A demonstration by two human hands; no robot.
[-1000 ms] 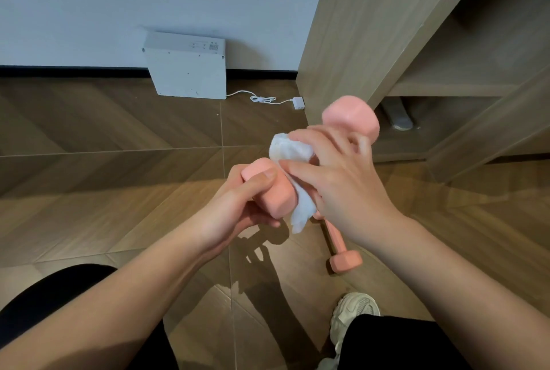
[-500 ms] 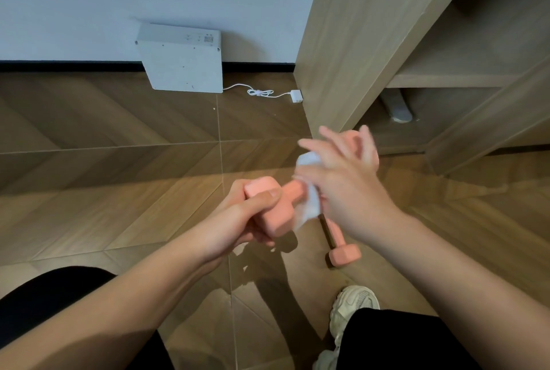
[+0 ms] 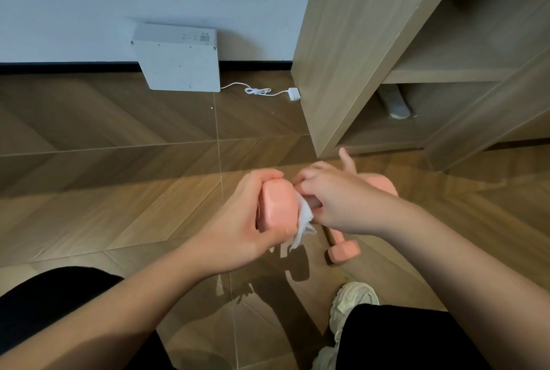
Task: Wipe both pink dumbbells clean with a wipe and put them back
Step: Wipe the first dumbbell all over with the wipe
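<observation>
At the centre of the frame, the left hand [image 3: 238, 229] grips the near head of a pink hexagonal-ended dumbbell [image 3: 278, 209] held above the wooden herringbone floor [image 3: 119, 191]. The right hand [image 3: 342, 203] curls round a crumpled white wipe [image 3: 303, 220] against the dumbbell's bar, one finger sticking up. A second pink dumbbell [image 3: 343, 252] lies on the floor just below it, right of centre.

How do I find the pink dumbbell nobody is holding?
From the tall wooden cabinet, look down the floor toward the pale sneaker. The dumbbell on the floor lies between them. Its twin is up in the left hand against a white wipe; this one rests low.
</observation>
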